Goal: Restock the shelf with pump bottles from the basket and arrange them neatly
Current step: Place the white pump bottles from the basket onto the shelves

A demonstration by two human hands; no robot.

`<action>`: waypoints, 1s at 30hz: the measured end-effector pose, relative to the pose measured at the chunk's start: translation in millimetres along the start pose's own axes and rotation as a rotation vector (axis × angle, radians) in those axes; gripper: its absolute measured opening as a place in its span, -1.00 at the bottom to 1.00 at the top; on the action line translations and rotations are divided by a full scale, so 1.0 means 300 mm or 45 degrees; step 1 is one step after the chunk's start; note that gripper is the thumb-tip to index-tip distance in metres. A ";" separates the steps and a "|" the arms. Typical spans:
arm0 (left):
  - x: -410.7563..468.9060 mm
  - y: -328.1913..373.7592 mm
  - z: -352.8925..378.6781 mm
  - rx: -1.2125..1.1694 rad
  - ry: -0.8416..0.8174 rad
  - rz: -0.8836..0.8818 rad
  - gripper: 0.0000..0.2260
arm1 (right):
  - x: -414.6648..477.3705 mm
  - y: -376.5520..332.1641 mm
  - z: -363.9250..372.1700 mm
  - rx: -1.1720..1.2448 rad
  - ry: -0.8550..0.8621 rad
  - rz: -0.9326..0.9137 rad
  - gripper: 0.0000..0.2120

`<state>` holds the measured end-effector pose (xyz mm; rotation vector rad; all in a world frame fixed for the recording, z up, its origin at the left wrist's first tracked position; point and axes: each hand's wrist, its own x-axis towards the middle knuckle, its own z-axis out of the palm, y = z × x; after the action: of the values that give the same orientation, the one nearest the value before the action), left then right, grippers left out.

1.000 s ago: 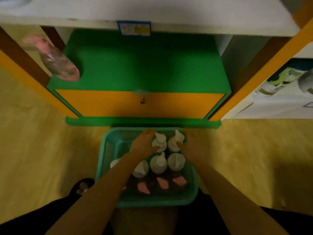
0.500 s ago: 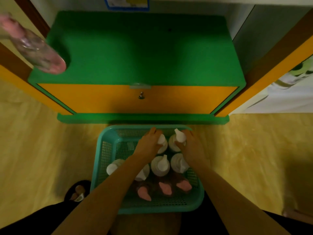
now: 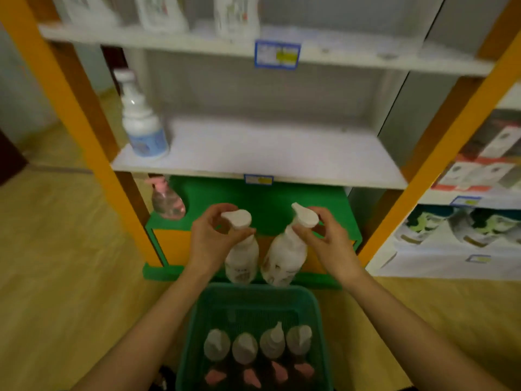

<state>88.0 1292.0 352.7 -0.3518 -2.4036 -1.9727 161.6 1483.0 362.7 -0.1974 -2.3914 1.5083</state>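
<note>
My left hand (image 3: 210, 241) grips a white pump bottle (image 3: 242, 258) by its neck, just under the pump head. My right hand (image 3: 328, 241) holds a second white pump bottle (image 3: 283, 256) the same way. Both bottles hang upright in the air above the far rim of the teal basket (image 3: 197, 320), in front of the green bottom shelf (image 3: 267, 198). In the basket stand several more white-pump bottles (image 3: 272, 344) and several pink-pump ones (image 3: 249, 376). The white middle shelf (image 3: 267, 153) lies above and beyond the hands.
A clear pink-pump bottle (image 3: 166, 200) stands at the left end of the green shelf. A white bottle with a blue label (image 3: 141, 125) stands at the left of the middle shelf. Orange uprights (image 3: 84, 131) frame the bay. Other products fill the right-hand unit (image 3: 479, 170).
Both hands closed on a white bottle each in the basket and lifted them out, up to the green shelf's height. The view tilted up, showing the white shelves.
</note>
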 end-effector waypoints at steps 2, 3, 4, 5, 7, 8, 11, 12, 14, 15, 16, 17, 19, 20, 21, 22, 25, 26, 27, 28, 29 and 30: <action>0.012 0.147 -0.059 -0.019 0.045 0.107 -0.61 | 0.022 -0.159 -0.036 0.027 -0.016 -0.102 -0.69; 0.018 0.220 -0.084 -0.029 0.064 0.144 -0.60 | 0.034 -0.231 -0.053 0.037 -0.030 -0.139 -0.69; 0.025 0.289 -0.105 -0.045 0.079 0.166 -0.60 | 0.045 -0.298 -0.070 0.039 -0.042 -0.164 -0.68; 0.032 0.355 -0.123 -0.075 0.089 0.175 -0.60 | 0.057 -0.359 -0.086 0.035 -0.054 -0.180 -0.68; 0.043 0.475 -0.155 -0.154 0.101 0.191 -0.57 | 0.071 -0.467 -0.118 0.026 -0.086 -0.211 -0.69; 0.048 0.526 -0.170 -0.186 0.101 0.210 -0.55 | 0.077 -0.514 -0.135 0.013 -0.099 -0.242 -0.69; 0.065 0.657 -0.219 -0.223 0.089 0.246 -0.50 | 0.107 -0.642 -0.194 -0.020 -0.054 -0.330 -0.72; 0.071 0.692 -0.235 -0.244 0.085 0.249 -0.49 | 0.124 -0.686 -0.218 -0.028 -0.034 -0.347 -0.72; 0.086 0.760 -0.263 -0.325 0.074 0.254 -0.47 | 0.181 -0.780 -0.271 -0.042 -0.004 -0.379 -0.71; 0.092 0.790 -0.274 -0.357 0.071 0.255 -0.46 | 0.216 -0.823 -0.292 -0.049 0.015 -0.406 -0.71; 0.099 0.818 -0.282 -0.378 0.070 0.264 -0.46 | 0.254 -0.867 -0.313 -0.063 0.034 -0.441 -0.72; 0.105 0.844 -0.289 -0.387 0.064 0.275 -0.46 | 0.293 -0.905 -0.331 -0.077 0.047 -0.468 -0.74; 0.121 0.886 -0.297 -0.393 0.051 0.290 -0.45 | 0.372 -0.958 -0.359 -0.090 0.053 -0.503 -0.75; 0.131 0.901 -0.299 -0.394 0.047 0.292 -0.45 | 0.409 -0.974 -0.372 -0.108 0.057 -0.513 -0.74; 0.141 0.914 -0.300 -0.390 0.047 0.298 -0.44 | 0.444 -0.985 -0.382 -0.128 0.065 -0.522 -0.72; 0.151 0.927 -0.300 -0.383 0.049 0.306 -0.43 | 0.477 -0.994 -0.391 -0.136 0.076 -0.535 -0.70; 0.176 0.950 -0.294 -0.365 0.056 0.327 -0.41 | 0.562 -0.993 -0.397 -0.150 0.151 -0.578 -0.68; 0.184 0.954 -0.291 -0.358 0.057 0.331 -0.42 | 0.588 -0.985 -0.395 -0.144 0.180 -0.586 -0.68; 0.190 0.959 -0.288 -0.351 0.055 0.333 -0.42 | 0.613 -0.974 -0.394 -0.131 0.199 -0.581 -0.69; 0.198 0.962 -0.285 -0.343 0.052 0.331 -0.42 | 0.634 -0.960 -0.392 -0.115 0.206 -0.568 -0.70; 0.204 0.963 -0.282 -0.332 0.047 0.326 -0.42 | 0.656 -0.943 -0.389 -0.105 0.210 -0.549 -0.71; 0.213 0.964 -0.280 -0.321 0.045 0.321 -0.41 | 0.676 -0.927 -0.388 -0.096 0.219 -0.532 -0.71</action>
<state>66.7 1273.1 659.4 -0.5863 -1.9760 -2.1414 21.2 1516.8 696.2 0.1446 -2.1822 1.1612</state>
